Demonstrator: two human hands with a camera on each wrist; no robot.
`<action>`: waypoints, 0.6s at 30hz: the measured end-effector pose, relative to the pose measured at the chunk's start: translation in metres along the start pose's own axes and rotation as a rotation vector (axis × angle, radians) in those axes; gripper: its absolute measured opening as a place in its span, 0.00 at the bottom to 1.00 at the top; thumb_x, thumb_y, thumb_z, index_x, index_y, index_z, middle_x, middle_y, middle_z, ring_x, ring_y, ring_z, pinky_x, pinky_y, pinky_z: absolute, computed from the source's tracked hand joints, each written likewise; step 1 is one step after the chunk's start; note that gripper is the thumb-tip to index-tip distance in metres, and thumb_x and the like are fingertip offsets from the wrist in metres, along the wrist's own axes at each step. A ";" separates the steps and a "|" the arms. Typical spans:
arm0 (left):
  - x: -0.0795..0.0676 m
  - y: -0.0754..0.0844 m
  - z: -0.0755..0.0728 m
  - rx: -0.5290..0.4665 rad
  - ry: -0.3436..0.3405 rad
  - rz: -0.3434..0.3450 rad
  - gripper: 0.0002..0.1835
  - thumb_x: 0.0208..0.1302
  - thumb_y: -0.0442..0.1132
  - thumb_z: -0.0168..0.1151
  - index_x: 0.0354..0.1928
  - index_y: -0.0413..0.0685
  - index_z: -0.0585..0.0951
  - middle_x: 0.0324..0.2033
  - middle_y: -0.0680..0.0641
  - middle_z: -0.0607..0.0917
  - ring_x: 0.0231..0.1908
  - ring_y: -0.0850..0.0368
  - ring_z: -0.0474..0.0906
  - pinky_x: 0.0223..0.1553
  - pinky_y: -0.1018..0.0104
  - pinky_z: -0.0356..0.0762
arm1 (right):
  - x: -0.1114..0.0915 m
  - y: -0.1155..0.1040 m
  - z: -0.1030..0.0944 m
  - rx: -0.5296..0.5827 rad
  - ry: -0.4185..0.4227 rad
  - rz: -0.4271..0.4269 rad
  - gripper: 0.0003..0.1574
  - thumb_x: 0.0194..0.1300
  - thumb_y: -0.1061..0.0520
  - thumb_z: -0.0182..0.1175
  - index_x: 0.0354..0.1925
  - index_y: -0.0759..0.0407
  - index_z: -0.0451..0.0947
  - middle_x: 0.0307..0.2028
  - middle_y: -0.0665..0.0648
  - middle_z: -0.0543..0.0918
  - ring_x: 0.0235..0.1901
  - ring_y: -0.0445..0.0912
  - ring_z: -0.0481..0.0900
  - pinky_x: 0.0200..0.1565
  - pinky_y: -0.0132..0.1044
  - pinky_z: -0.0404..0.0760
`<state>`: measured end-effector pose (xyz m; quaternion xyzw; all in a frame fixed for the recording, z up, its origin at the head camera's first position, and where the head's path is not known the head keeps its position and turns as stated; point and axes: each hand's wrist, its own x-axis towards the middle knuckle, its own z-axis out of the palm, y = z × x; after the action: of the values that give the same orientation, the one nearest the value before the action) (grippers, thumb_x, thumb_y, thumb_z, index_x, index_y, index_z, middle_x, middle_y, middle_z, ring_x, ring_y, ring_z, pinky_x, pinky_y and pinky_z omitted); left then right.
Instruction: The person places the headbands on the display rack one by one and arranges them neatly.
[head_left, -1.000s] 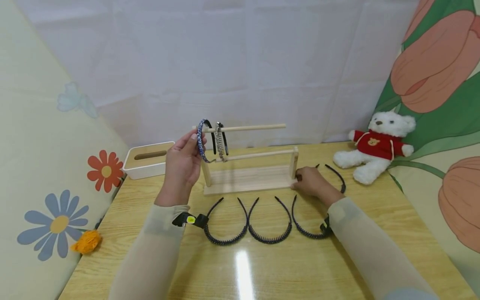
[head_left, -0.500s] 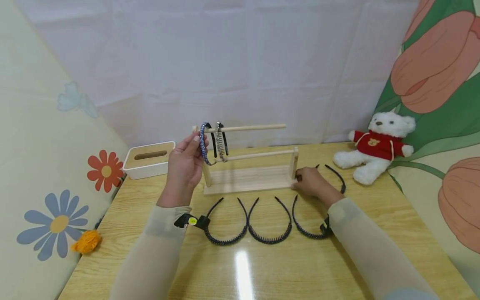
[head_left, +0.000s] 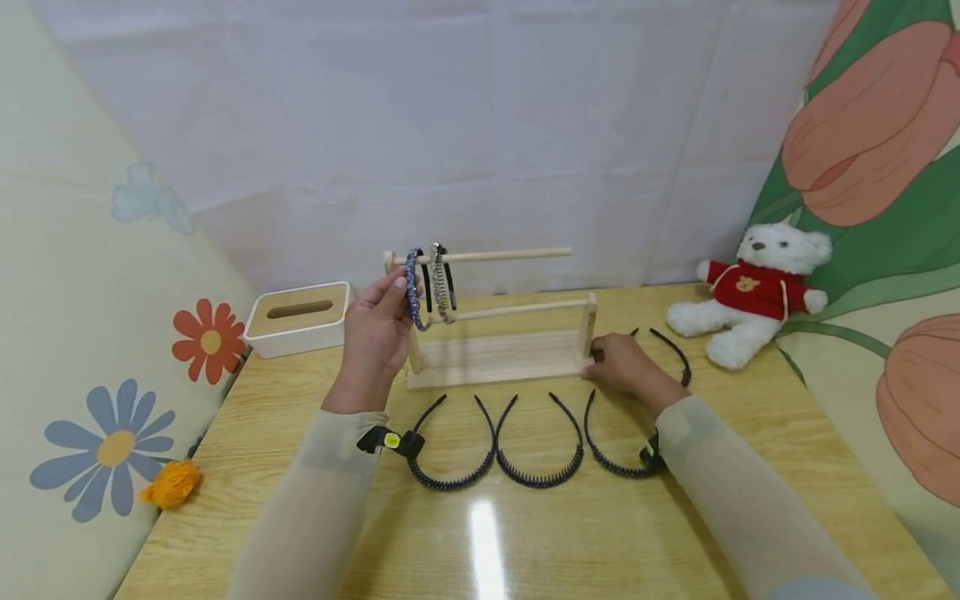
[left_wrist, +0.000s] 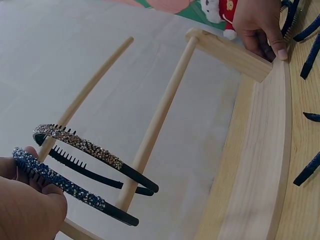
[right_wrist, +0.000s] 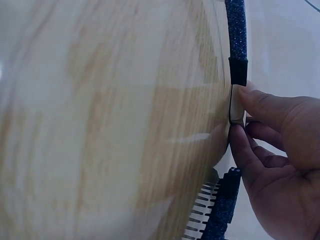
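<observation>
My left hand point(head_left: 375, 333) pinches a blue glittery headband point(left_wrist: 62, 182) between thumb and fingers. This headband hangs around the upper rod point(head_left: 517, 255) of a wooden rack point(head_left: 491, 360), near the rod's left end. Just right of it hangs a silver-gold glittery headband point(left_wrist: 92, 149) with comb teeth, untouched by the hand. The tips of both headbands reach down to the lower rod point(left_wrist: 162, 117). At the rack's right end, my right hand point(head_left: 626, 362) grips the corner of the base, its thumb and fingers about the pale wood in the right wrist view.
Three dark toothed headbands, among them the middle one point(head_left: 538, 482), lie in a row before the rack. Another dark headband point(head_left: 678, 350) lies behind my right hand. A white tissue box point(head_left: 296, 337) stands left, a teddy bear point(head_left: 757, 292) right, an orange ornament point(head_left: 172, 485) at the left edge.
My left hand has slid the blue headband a little to the right along the upper rod, closer to the silver-gold one. The right hand stays at the rack's base.
</observation>
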<state>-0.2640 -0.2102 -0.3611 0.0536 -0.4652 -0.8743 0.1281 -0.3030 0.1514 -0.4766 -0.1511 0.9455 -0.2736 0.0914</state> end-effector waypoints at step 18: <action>0.004 -0.005 -0.003 0.007 -0.016 -0.011 0.16 0.82 0.29 0.58 0.39 0.51 0.92 0.40 0.49 0.91 0.36 0.59 0.90 0.47 0.72 0.89 | -0.001 -0.003 -0.001 0.015 -0.007 0.010 0.23 0.73 0.55 0.74 0.56 0.72 0.86 0.48 0.68 0.91 0.47 0.56 0.88 0.54 0.52 0.87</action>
<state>-0.2683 -0.2109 -0.3667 0.0498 -0.4688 -0.8738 0.1194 -0.3016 0.1498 -0.4744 -0.1467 0.9437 -0.2799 0.0975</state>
